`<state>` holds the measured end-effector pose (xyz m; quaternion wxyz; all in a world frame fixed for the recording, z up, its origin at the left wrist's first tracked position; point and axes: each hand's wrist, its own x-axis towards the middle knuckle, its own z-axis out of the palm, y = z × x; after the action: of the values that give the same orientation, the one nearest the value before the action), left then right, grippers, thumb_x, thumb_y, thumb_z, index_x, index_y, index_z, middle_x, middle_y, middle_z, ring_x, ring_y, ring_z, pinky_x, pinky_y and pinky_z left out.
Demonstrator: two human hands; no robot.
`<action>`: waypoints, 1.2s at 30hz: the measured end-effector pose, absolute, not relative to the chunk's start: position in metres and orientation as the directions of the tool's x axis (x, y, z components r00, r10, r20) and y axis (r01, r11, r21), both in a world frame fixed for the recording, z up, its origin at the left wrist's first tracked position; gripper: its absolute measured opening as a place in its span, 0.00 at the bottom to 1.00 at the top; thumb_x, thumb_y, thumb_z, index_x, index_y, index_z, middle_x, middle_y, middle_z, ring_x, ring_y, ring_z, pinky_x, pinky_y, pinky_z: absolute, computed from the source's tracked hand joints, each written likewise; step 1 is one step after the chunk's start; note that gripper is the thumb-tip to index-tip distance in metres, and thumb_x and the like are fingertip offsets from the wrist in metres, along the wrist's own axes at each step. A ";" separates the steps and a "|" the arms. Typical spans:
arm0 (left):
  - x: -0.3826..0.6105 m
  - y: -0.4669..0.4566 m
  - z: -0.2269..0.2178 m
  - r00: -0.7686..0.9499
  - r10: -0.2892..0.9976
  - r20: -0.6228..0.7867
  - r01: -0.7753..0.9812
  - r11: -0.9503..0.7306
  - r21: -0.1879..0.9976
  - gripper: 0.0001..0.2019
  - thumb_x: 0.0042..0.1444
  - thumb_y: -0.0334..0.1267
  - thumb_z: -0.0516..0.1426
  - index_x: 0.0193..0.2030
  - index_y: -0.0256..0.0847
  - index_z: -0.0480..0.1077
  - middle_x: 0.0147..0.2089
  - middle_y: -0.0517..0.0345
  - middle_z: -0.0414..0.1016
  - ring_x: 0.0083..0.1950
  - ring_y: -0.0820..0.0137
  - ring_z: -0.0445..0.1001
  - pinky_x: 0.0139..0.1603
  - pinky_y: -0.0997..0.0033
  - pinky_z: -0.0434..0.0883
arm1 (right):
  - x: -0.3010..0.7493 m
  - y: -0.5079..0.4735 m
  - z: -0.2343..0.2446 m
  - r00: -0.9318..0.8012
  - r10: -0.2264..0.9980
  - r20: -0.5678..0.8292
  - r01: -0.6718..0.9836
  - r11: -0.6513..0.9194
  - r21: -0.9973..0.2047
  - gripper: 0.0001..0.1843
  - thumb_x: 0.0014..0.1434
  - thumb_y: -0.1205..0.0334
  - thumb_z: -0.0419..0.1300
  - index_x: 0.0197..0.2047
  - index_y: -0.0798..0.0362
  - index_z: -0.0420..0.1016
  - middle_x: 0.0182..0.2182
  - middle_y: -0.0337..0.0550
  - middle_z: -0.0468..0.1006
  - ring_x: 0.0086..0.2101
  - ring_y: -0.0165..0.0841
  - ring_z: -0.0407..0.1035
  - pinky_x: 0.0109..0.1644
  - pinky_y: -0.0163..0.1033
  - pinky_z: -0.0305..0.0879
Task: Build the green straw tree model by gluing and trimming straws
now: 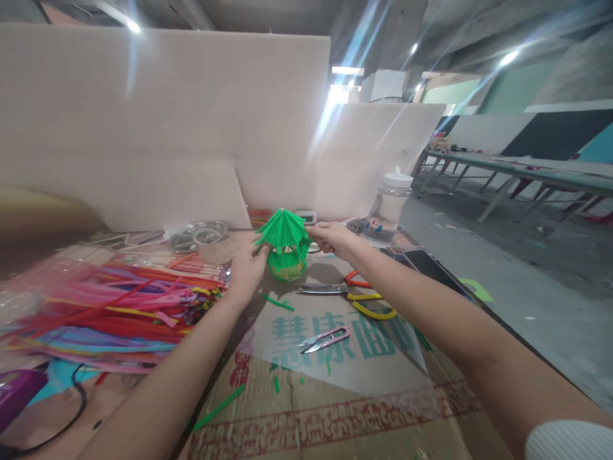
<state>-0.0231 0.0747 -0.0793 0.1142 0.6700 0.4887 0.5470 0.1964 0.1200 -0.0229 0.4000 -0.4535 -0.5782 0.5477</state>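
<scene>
A small green model pavilion (pixel 283 233) with a pointed, tiered roof stands upright between my hands above the cardboard. It looks made of fuzzy craft strips. My left hand (pixel 248 265) closes on its left edge, fingertips at the lower roof. From the other side my right hand (pixel 332 239) pinches the right edge of the roof, fingers curled. Just below lie large scissors (pixel 330 289) with red and yellow handles. Closer to me rest pink thread snips (pixel 328 338). Short green offcuts (pixel 278 303) are scattered around.
Bundles of colourful pipe cleaners (pixel 129 300) cover the left side, near a purple tool (pixel 19 393) with a black cord. A clear lidded bottle (pixel 395 198) stands at the back right. Tall pale boards (pixel 167 115) rise behind. A dark phone-like slab (pixel 435 271) lies at the right edge.
</scene>
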 end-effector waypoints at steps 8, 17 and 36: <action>-0.023 0.077 -0.077 -0.056 0.800 0.597 0.514 -0.490 0.705 0.17 0.60 0.45 0.54 0.47 0.39 0.78 0.54 0.49 0.79 0.58 0.59 0.74 0.62 0.57 0.68 | 0.199 0.106 -0.023 -0.162 0.987 -0.004 0.097 0.012 -0.995 0.23 0.60 0.46 0.62 0.23 0.54 0.68 0.11 0.33 0.63 0.12 0.21 0.50 0.16 0.30 0.39; -0.021 0.079 -0.080 -0.065 0.780 0.622 0.502 -0.513 0.696 0.17 0.57 0.48 0.56 0.42 0.38 0.79 0.53 0.46 0.77 0.59 0.58 0.73 0.64 0.55 0.66 | 0.184 0.065 -0.025 -0.346 0.930 -0.125 -0.019 -0.141 -0.990 0.16 0.60 0.54 0.62 0.27 0.56 0.70 0.12 0.31 0.64 0.12 0.20 0.48 0.16 0.28 0.41; -0.025 0.079 -0.073 0.047 0.806 0.590 0.449 -0.544 0.708 0.17 0.56 0.49 0.57 0.41 0.40 0.78 0.51 0.48 0.79 0.58 0.58 0.73 0.63 0.55 0.67 | 0.175 0.076 -0.023 -0.378 0.900 -0.219 -0.458 -0.387 -0.800 0.19 0.63 0.57 0.63 0.27 0.51 0.57 0.13 0.25 0.57 0.13 0.19 0.44 0.15 0.24 0.43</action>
<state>-0.0249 0.0792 -0.0730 0.1694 0.7033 0.4462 0.5269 0.1751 0.0758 -0.0233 0.4453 -0.3360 -0.3287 0.7621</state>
